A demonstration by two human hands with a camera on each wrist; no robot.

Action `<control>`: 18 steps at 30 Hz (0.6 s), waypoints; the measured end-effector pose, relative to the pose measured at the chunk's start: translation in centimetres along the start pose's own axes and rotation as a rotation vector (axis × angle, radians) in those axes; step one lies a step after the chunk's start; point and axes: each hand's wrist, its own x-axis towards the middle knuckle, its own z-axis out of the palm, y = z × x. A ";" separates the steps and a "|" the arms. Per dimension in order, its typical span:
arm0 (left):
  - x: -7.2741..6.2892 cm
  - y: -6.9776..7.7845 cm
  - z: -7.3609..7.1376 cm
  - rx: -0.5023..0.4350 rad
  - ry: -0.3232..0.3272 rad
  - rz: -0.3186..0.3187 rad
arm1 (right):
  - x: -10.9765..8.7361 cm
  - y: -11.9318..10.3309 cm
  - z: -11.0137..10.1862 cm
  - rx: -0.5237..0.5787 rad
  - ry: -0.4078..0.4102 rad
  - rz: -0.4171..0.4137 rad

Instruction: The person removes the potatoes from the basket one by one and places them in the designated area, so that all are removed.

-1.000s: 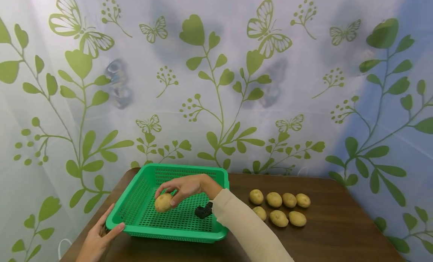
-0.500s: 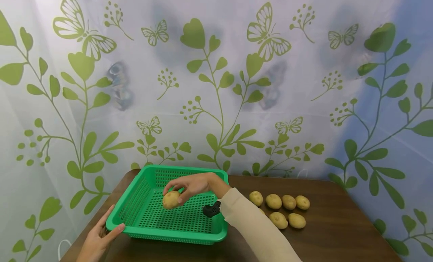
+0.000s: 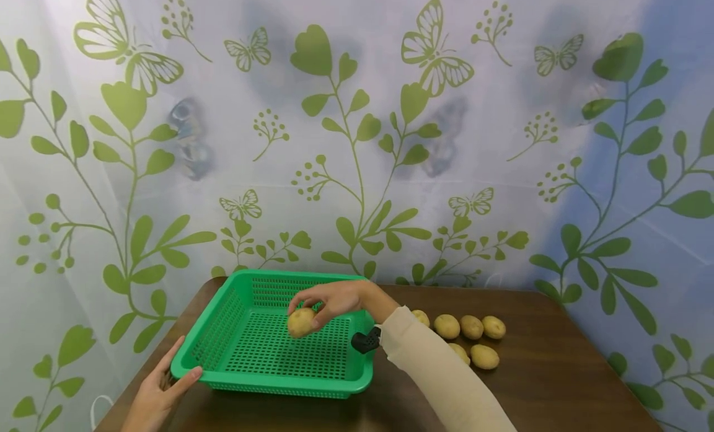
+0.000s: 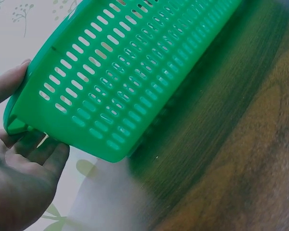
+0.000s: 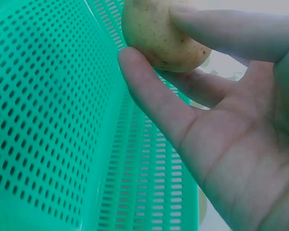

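Observation:
A yellow potato (image 3: 302, 322) is pinched between the thumb and fingers of my right hand (image 3: 333, 300), above the floor of a green plastic basket (image 3: 273, 382). In the right wrist view the potato (image 5: 159, 36) shows small dark specks, with the perforated basket wall beyond it. My left hand (image 3: 158, 385) grips the basket's front left corner, thumb on top of the rim. The left wrist view shows that hand (image 4: 29, 173) with its thumb over the rim and its other fingers curled beneath it.
Several potatoes (image 3: 471, 327) lie in two rows on the brown wooden table (image 3: 546, 357), right of the basket; my right sleeve (image 3: 440, 370) hides part of them. A black wrist camera (image 3: 366, 340) hangs under my right wrist. A leaf-and-butterfly curtain (image 3: 357, 141) stands behind the table.
My right hand has moved to the right over the basket, carrying the potato with it. My left hand keeps its grip on the corner, and the basket stays in place.

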 end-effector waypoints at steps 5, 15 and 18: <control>0.0 0.0 -0.1 -0.025 -0.005 -0.019 | -1.4 0.3 -0.5 -0.016 0.025 0.000; 0.1 -0.1 0.2 -0.111 -0.013 -0.016 | -4.6 0.5 -1.1 -0.025 0.087 0.045; 0.2 0.0 0.3 -0.146 -0.019 -0.010 | -5.6 0.7 -1.2 -0.020 0.109 0.056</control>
